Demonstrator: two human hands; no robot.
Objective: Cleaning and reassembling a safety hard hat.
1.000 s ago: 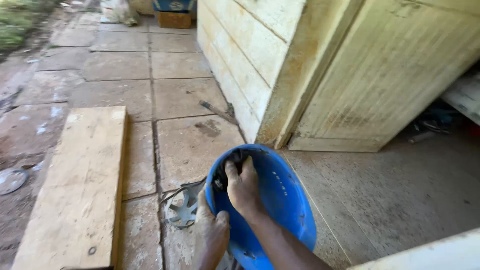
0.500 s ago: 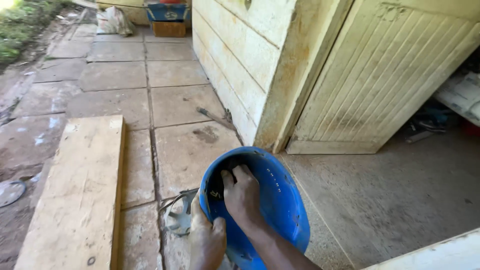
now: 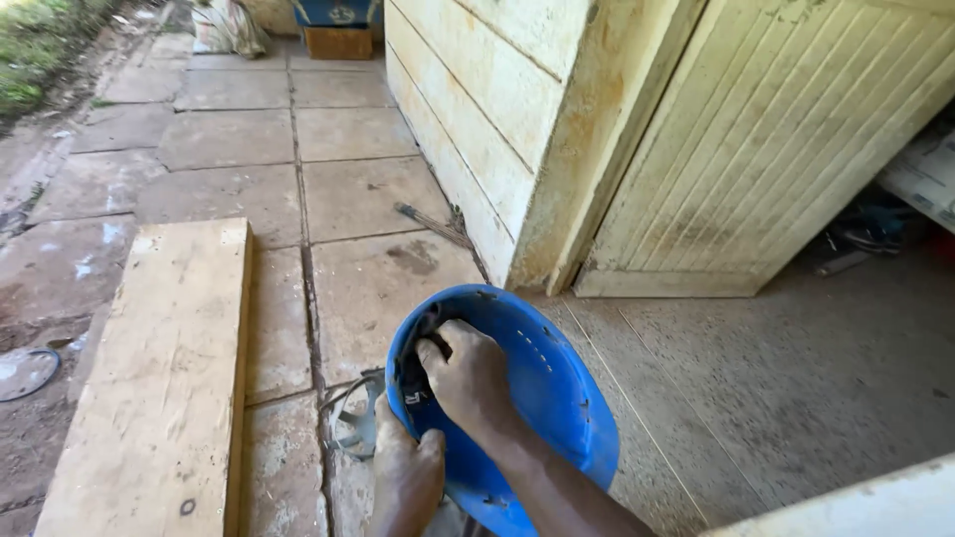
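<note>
Low in the centre of the frame, a blue hard hat (image 3: pixel 537 398) is held upside down, its hollow facing the camera. The right hand (image 3: pixel 470 378) comes in from the bottom edge, forearm slanting up and to the left, wrist bent, fingers curled and clenched on the dark inner strap (image 3: pixel 416 373) at the hat's left rim. The left hand (image 3: pixel 406 475) sits just below it, knuckles up, gripping the hat's lower left edge from outside. A metal fan-like part (image 3: pixel 356 416) lies on the paving just left of the hat. A wooden plank (image 3: pixel 159 378) lies at lower left, a pale door (image 3: pixel 776 149) at upper right
</note>
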